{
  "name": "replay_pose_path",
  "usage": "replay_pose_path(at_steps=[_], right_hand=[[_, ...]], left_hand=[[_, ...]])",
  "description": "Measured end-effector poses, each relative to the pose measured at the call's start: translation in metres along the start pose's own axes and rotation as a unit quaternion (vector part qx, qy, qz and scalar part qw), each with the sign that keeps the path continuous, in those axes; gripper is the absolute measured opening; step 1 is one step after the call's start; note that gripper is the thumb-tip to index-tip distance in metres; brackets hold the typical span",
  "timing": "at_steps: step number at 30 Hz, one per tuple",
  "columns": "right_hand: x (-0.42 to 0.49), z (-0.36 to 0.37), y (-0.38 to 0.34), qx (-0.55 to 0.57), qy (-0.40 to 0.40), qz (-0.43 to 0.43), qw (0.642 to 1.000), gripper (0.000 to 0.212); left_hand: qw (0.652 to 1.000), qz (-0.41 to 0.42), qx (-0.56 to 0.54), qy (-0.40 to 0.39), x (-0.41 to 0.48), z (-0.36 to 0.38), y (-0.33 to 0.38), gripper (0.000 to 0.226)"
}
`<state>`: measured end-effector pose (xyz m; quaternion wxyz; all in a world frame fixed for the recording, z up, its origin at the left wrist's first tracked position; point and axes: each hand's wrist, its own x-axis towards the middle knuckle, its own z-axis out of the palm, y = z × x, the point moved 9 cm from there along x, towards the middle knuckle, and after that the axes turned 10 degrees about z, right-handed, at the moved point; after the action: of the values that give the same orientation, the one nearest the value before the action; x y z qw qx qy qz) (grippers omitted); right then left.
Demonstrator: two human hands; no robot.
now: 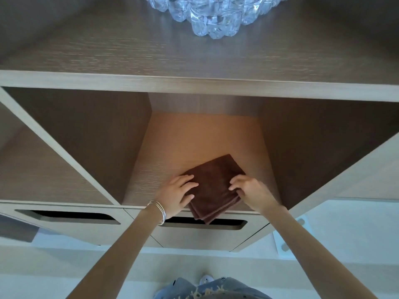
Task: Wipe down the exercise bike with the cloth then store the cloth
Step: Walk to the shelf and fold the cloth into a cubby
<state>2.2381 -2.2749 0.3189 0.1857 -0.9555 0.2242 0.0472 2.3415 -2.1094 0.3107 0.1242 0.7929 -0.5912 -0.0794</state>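
Brown, folded, plush cloth (212,186) lies on the floor of the middle open compartment (200,134) of a pale wood-grain shelf unit (194,85), near the compartment's front edge; its 6 o'clock corner overhangs that edge and hangs in front of the dark slot handle (228,222) of the drawer front below. Left hand (174,194), at 9 o'clock of the cloth, rests flat with fingers spread on the cloth's left margin, thumb tucked at the cloth's edge; silver bangles (158,211) circle its wrist. Right hand (248,190), at 3 o'clock of the cloth, pinches the stacked right-hand layers between curled fingers and thumb. Both forearms enter from 6 o'clock. Warm orange light falls on the compartment floor toward 12 o'clock of the cloth. Faceted clear glass vessel (213,14) stands on the unit's top surface at 12 o'clock, cut off by the frame. A second open compartment (38,152) lies at 9 o'clock, with another slot handle (67,216) below it. Frayed grey denim (216,288) shows at 6 o'clock.
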Motion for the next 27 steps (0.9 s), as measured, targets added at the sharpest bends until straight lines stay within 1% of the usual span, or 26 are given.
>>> replay_pose_path(at_steps=[2, 4, 6, 7, 9, 10, 13, 15, 17, 20, 22, 23, 24, 25, 27], right_hand=[[0.024, -0.007, 0.0, 0.01, 0.01, 0.004, 1.0, 0.041], [0.048, -0.014, -0.001, 0.003, 0.004, 0.019, 1.0, 0.045], [0.061, -0.019, -0.008, -0.035, 0.01, 0.02, 0.999, 0.038], [0.061, -0.021, -0.012, -0.042, 0.019, 0.019, 0.999, 0.033], [0.042, -0.021, -0.021, -0.035, 0.049, 0.019, 0.998, 0.022], [0.025, -0.016, -0.027, -0.027, 0.056, 0.004, 0.998, 0.023], [-0.02, 0.014, -0.037, -0.012, 0.024, -0.046, 0.999, 0.043], [-0.035, 0.023, -0.03, 0.009, 0.022, -0.04, 0.999, 0.056], [-0.044, 0.023, -0.025, 0.025, 0.042, -0.023, 0.999, 0.059], [-0.061, 0.02, -0.03, 0.012, 0.116, -0.04, 0.992, 0.05], [-0.074, 0.016, -0.035, 0.014, 0.168, -0.071, 0.983, 0.043], [-0.079, 0.013, -0.035, 0.03, 0.18, -0.081, 0.98, 0.039], [-0.082, 0.01, -0.034, 0.052, 0.18, -0.085, 0.979, 0.035], [-0.083, 0.007, -0.032, 0.074, 0.162, -0.084, 0.98, 0.03], [-0.079, 0.004, -0.025, 0.112, 0.072, -0.066, 0.989, 0.022]], left_hand=[[0.999, -0.019, 0.023, 0.016, -0.004, -0.002, 0.011, 0.043], [0.999, -0.001, 0.047, 0.026, -0.005, -0.003, 0.034, 0.044], [0.997, 0.038, 0.063, 0.034, -0.004, 0.0, 0.053, 0.046], [0.997, 0.042, 0.05, 0.033, -0.002, 0.002, 0.056, 0.045], [0.999, 0.017, 0.007, 0.036, 0.003, 0.004, 0.05, 0.042], [0.999, 0.004, -0.011, 0.047, 0.004, 0.003, 0.046, 0.04], [0.996, -0.003, -0.045, 0.071, 0.001, 0.0, 0.043, 0.038], [0.996, 0.009, -0.05, 0.072, -0.003, 0.002, 0.045, 0.043], [0.997, 0.029, -0.03, 0.062, -0.006, 0.004, 0.051, 0.047], [0.995, 0.052, 0.026, 0.085, -0.01, 0.002, 0.063, 0.046], [0.991, 0.065, 0.039, 0.111, -0.015, 0.002, 0.071, 0.046], [0.99, 0.068, 0.04, 0.114, -0.017, 0.001, 0.074, 0.045], [0.991, 0.07, 0.039, 0.108, -0.017, -0.001, 0.076, 0.042], [0.993, 0.068, 0.037, 0.093, -0.017, -0.002, 0.078, 0.039], [0.999, 0.043, -0.002, 0.028, -0.012, -0.004, 0.074, 0.031]])
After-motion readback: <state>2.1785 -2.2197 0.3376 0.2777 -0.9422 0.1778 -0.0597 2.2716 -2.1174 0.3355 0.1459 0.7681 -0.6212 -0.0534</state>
